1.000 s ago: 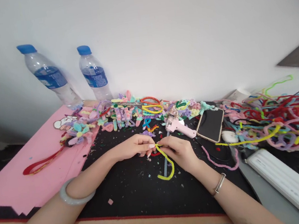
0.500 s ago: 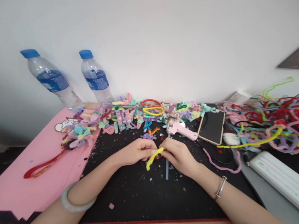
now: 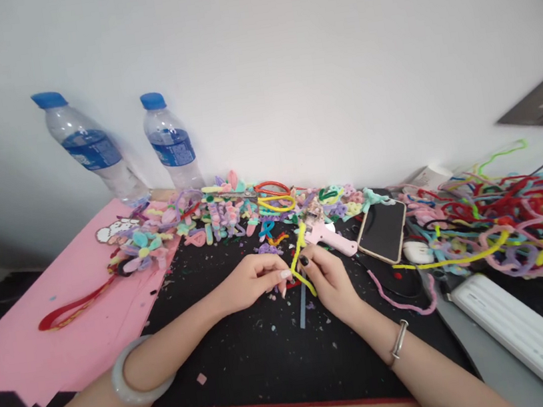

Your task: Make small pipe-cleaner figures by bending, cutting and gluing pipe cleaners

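Note:
A fuzzy yellow pipe cleaner (image 3: 301,234), bent into a sideways V, stands between my two hands. My right hand (image 3: 331,277) pinches it, thumb and fingers closed around its right side. Close by on the left is my left hand (image 3: 255,281), with loosely curled fingers and the thumb and a fingertip apart near the bend. Behind the pipe cleaner lies a pink glue gun (image 3: 333,240), whose clear glue stick (image 3: 303,307) points toward me. Something small and red shows between the hands, partly hidden.
Scissors (image 3: 275,196) lie on a row of pipe-cleaner shapes (image 3: 228,220) along the wall. Two water bottles (image 3: 173,148) stand back left behind pink sheets (image 3: 81,284). A phone (image 3: 383,233), tangled pipe cleaners (image 3: 495,212) and a white power strip (image 3: 532,335) are on the right.
The yellow pipe cleaner has turned from lying across my fingertips to a bent V on the right hand's side. My left fingers have loosened and parted from it slightly.

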`<state>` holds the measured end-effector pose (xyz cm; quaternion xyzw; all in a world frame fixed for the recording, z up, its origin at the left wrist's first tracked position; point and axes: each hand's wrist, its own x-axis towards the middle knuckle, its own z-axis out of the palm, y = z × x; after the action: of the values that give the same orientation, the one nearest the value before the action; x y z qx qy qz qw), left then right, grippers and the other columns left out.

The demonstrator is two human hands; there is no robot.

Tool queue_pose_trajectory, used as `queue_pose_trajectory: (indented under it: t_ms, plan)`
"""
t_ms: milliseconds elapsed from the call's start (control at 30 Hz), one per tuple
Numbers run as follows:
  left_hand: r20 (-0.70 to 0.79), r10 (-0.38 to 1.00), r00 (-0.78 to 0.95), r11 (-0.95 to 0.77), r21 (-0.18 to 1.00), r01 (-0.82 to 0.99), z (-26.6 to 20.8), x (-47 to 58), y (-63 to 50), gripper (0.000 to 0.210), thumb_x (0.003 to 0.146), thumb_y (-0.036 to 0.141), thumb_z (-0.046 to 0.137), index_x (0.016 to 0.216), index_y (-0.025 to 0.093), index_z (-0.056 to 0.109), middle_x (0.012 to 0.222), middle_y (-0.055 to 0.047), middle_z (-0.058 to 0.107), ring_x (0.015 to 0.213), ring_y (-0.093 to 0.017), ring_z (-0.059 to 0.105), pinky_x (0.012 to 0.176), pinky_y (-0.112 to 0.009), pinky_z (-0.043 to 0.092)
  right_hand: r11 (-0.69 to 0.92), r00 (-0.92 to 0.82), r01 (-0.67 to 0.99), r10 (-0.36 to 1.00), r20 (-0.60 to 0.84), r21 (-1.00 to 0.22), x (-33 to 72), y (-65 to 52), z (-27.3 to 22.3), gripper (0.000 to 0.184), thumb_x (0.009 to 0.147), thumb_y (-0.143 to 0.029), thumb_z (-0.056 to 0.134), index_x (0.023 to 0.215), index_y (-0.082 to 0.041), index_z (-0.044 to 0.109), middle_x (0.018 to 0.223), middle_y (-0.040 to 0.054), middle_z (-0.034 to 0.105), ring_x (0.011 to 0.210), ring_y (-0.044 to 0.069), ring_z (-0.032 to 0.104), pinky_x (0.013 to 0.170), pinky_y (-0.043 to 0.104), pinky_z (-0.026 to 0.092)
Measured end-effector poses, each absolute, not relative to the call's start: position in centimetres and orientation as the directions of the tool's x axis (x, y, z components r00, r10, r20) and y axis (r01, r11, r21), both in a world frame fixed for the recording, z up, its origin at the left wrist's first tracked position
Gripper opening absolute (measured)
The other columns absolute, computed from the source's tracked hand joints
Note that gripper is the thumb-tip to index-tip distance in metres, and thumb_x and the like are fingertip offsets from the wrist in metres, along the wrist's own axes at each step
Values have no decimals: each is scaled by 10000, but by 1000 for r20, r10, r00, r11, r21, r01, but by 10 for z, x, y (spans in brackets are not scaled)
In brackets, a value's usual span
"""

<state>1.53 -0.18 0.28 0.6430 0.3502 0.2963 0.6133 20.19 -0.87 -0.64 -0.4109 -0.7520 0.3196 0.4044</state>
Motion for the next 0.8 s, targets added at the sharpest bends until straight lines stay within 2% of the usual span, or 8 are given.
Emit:
queue_pose_trajectory:
  t_ms: [33,133,200,267,367,467,800]
  plan:
    - [-68,799,597,51,998,45,1,14,0,218,840,295,522,728,116,574,608,-13,599,503,-74,467,512,-194,360,515,-318,381,853,414,-768,204,-7,-5,120,870,-187,431,889,-182,549,827,43,546,690,145,502,608,270,415]
    - [-118,766,632,201,978,-61,-2,11,4,223,827,316,546,745,109,558,572,-6,585,439,-52,404,460,-183,316,687,-362,472,722,589,-552,211,-5,-1,328,829,-151,508,1148,-227,517,1158,114,498,959,217,520,750,347,451]
    - [-151,750,644,268,959,-88,-3,10,4,229,818,321,560,736,108,546,556,0,574,420,-44,390,446,-179,308,762,-459,492,639,618,-422,214,-4,1,363,819,-133,536,1163,-250,533,1233,113,479,1069,244,486,827,386,438]
    - [-170,735,657,287,955,-73,-2,11,2,236,813,321,567,720,106,542,543,6,564,410,-38,384,434,-174,298,806,-549,458,588,593,-375,216,-5,2,343,829,-131,537,1150,-251,548,1203,100,532,1061,233,505,854,392,435]
    - [-173,707,686,264,964,-28,0,11,0,244,821,319,558,719,98,556,537,7,557,411,-35,390,419,-163,280,824,-636,391,564,526,-411,219,-4,2,277,852,-162,530,1119,-228,559,1061,77,628,955,202,559,834,375,453]
    - [-183,677,713,262,965,-1,2,11,0,246,827,317,549,720,96,560,529,9,554,403,-31,380,410,-157,271,817,-679,364,561,473,-447,221,-4,3,211,860,-192,533,1066,-200,579,962,67,656,880,192,568,776,355,471]
    - [-210,642,738,298,954,12,1,11,0,255,823,331,548,689,120,504,490,33,513,383,-34,346,399,-166,243,770,-677,350,601,424,-533,218,-9,2,230,842,-284,565,1051,-188,560,968,80,631,865,182,568,762,314,463]
